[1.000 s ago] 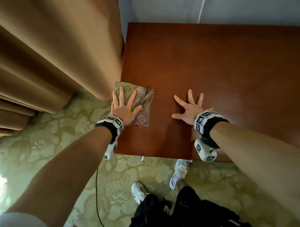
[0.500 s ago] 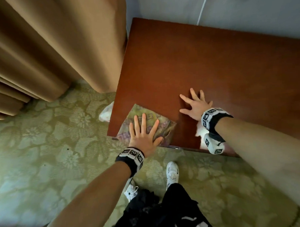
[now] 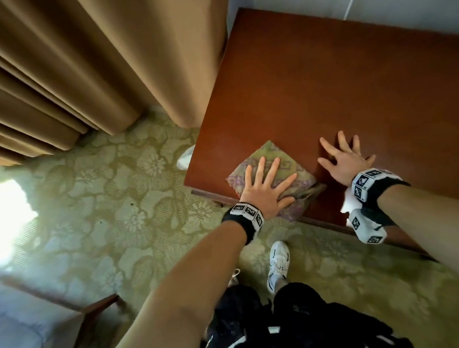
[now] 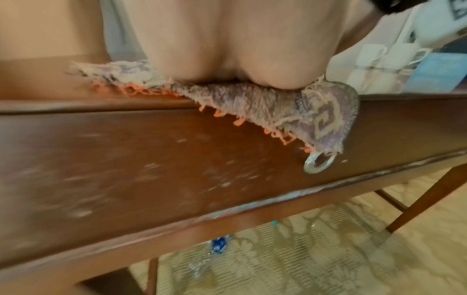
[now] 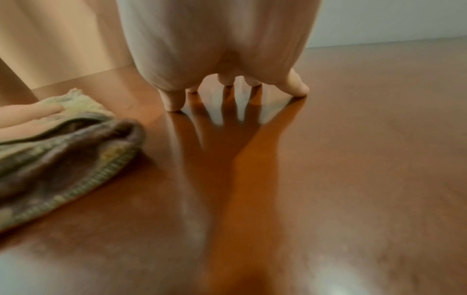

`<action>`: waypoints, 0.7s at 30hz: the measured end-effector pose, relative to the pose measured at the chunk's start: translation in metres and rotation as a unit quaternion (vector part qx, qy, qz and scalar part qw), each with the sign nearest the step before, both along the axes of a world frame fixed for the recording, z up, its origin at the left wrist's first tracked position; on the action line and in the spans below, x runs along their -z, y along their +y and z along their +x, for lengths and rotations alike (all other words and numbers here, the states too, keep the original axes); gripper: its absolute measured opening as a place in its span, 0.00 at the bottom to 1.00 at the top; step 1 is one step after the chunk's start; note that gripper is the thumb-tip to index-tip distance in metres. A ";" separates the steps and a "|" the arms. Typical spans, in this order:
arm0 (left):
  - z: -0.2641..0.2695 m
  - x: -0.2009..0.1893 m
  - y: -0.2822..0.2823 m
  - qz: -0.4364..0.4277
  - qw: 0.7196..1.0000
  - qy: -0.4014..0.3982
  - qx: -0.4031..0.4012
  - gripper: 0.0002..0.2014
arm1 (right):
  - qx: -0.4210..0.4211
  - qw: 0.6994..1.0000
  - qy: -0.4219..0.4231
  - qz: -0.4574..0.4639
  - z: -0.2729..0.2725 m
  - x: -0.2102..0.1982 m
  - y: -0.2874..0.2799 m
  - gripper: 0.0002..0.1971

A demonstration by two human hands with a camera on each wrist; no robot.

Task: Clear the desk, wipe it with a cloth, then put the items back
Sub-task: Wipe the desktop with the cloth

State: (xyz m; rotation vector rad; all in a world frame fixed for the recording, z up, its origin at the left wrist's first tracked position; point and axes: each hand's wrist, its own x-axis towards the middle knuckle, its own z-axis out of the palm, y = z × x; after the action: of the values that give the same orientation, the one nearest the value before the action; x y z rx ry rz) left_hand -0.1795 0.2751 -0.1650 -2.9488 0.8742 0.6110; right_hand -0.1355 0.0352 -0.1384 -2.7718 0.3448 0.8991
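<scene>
A patterned green and purple cloth (image 3: 270,156) lies folded at the front left corner of the red-brown desk (image 3: 337,86). My left hand (image 3: 266,188) presses flat on it with fingers spread. One corner of the cloth (image 4: 316,119) droops over the desk's front edge, above a metal ring pull (image 4: 319,162). My right hand (image 3: 345,159) rests on the bare wood just right of the cloth, fingers spread. In the right wrist view its fingertips (image 5: 174,103) touch the desk beside the cloth (image 5: 63,151).
Tan curtains (image 3: 94,64) hang left of the desk, touching its left edge. A white object (image 3: 185,157) lies on the patterned carpet by the desk's left side. A plastic bottle (image 4: 212,251) lies under the desk. White cups (image 4: 374,53) stand beyond its right end.
My left hand has slid the cloth from the desk's left edge down to the front edge, then rightward along it toward my right hand, which stayed planted.
</scene>
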 end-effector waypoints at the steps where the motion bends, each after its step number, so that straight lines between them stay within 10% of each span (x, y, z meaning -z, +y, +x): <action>1: 0.002 0.000 0.013 0.002 1.000 -0.002 -0.002 0.32 | 0.003 1.000 -0.001 -0.001 -0.003 0.001 0.002 0.28; 11: 0.025 0.013 0.148 -0.015 0.995 -0.070 -0.063 0.31 | 0.042 0.999 -0.022 -0.002 -0.031 0.001 0.034 0.25; 21: -0.015 0.004 0.052 -0.002 0.996 -0.023 -0.085 0.34 | 0.020 1.000 0.000 -0.005 -0.061 -0.007 -0.005 0.28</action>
State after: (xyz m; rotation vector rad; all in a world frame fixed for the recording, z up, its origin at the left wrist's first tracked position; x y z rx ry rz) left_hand -0.1940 0.3271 -0.1695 -3.0497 0.6251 0.5433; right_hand -0.1964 0.0305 -0.1315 -2.7634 0.4043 0.8915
